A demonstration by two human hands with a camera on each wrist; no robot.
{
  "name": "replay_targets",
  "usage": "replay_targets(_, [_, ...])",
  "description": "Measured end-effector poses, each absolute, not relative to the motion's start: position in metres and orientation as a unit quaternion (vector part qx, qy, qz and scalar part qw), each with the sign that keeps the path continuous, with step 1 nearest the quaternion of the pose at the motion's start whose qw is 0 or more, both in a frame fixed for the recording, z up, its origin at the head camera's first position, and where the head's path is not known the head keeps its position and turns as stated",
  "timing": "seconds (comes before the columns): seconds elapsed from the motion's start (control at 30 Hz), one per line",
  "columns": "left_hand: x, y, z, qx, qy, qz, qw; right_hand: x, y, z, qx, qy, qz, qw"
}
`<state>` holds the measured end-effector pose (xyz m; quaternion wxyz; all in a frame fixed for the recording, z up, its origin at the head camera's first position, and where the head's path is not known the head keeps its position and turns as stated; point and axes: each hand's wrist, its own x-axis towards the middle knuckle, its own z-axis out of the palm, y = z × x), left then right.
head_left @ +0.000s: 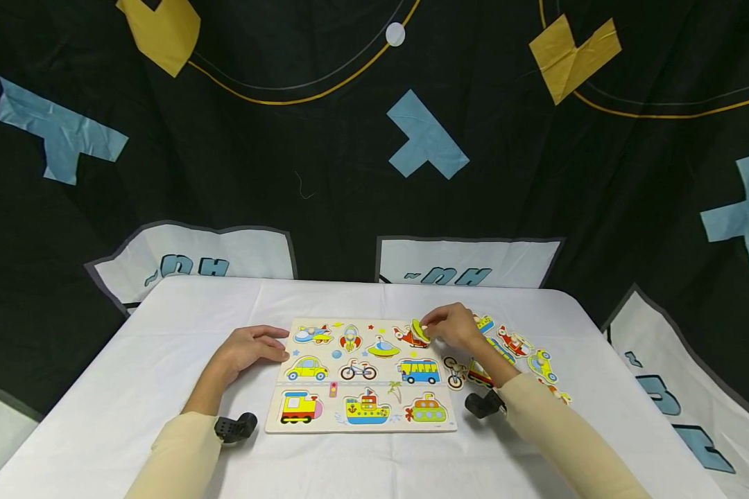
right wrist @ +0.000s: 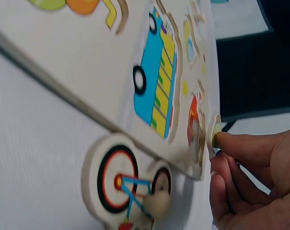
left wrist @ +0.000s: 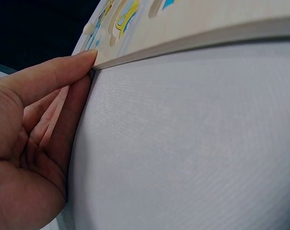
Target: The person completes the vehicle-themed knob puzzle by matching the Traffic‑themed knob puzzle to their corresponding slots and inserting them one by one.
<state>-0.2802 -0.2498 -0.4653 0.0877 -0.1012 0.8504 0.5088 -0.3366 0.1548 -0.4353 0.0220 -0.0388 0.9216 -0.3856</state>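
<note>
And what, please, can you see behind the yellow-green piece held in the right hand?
In the head view, part of the red helicopter picture on the board shows; whatever the yellow-green piece covers cannot be seen.

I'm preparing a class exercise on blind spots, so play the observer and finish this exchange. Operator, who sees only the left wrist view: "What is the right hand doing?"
Observer: The right hand pinches a yellow-green piece at the far right corner of the board.

Operator: I can't see past the board's right edge. What lies closest to it there?

Observer: A bicycle piece lies on the table beside that edge.

Operator: And which picture sits at the right end of the board's middle row?

Observer: The bus picture, in blue and yellow.
</note>
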Motion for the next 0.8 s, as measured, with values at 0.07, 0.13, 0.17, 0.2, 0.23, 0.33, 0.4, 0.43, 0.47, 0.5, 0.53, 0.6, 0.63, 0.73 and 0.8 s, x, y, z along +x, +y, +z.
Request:
replay_targets(0.07, [-0.281, -0.250, -0.466, -0.101, 0.851, 0.509, 0.087, -0.335, 0.150, -0.435, -0.043, 0.921, -0.385, 0.030])
replay_targets(0.13, [-0.281, -0.250, -0.466, -0.101, 0.850, 0.509, 0.086, -0.334, 0.146, -0.436, -0.050, 0.920, -0.386, 0.034])
replay_targets(0.17, [-0.281, -0.250, -0.465, -0.101, 0.850, 0.509, 0.086, -0.333, 0.143, -0.436, -0.054, 0.920, -0.386, 0.036])
replay_targets(0.2, [-0.281, -0.250, -0.465, -0.101, 0.850, 0.510, 0.086, -0.332, 0.141, -0.436, -0.054, 0.919, -0.388, 0.038])
replay_targets(0.23, [-0.281, -0.250, -0.465, -0.102, 0.850, 0.510, 0.086, -0.331, 0.139, -0.437, -0.055, 0.920, -0.387, 0.038])
replay_targets(0.33, [-0.281, -0.249, -0.465, -0.105, 0.849, 0.511, 0.086, -0.328, 0.132, -0.437, -0.061, 0.921, -0.384, 0.038])
replay_targets(0.4, [-0.281, -0.250, -0.465, -0.106, 0.849, 0.510, 0.087, -0.326, 0.128, -0.437, -0.066, 0.922, -0.380, 0.040])
replay_targets(0.43, [-0.281, -0.250, -0.465, -0.106, 0.849, 0.510, 0.087, -0.325, 0.125, -0.437, -0.071, 0.923, -0.377, 0.039])
replay_targets(0.47, [-0.281, -0.250, -0.465, -0.106, 0.849, 0.510, 0.087, -0.324, 0.124, -0.437, -0.076, 0.923, -0.376, 0.040])
replay_targets(0.5, [-0.281, -0.250, -0.464, -0.105, 0.849, 0.510, 0.087, -0.323, 0.122, -0.437, -0.081, 0.922, -0.376, 0.041])
replay_targets(0.53, [-0.281, -0.250, -0.464, -0.105, 0.849, 0.510, 0.087, -0.323, 0.120, -0.437, -0.085, 0.922, -0.375, 0.043])
replay_targets(0.6, [-0.281, -0.250, -0.464, -0.106, 0.849, 0.510, 0.087, -0.322, 0.118, -0.438, -0.095, 0.921, -0.376, 0.046])
replay_targets(0.63, [-0.281, -0.250, -0.464, -0.106, 0.849, 0.509, 0.087, -0.322, 0.117, -0.439, -0.098, 0.920, -0.376, 0.048])
replay_targets(0.73, [-0.281, -0.250, -0.465, -0.107, 0.850, 0.507, 0.089, -0.321, 0.116, -0.441, -0.109, 0.917, -0.380, 0.057])
replay_targets(0.8, [-0.281, -0.250, -0.465, -0.105, 0.852, 0.506, 0.090, -0.321, 0.116, -0.442, -0.112, 0.917, -0.379, 0.060])
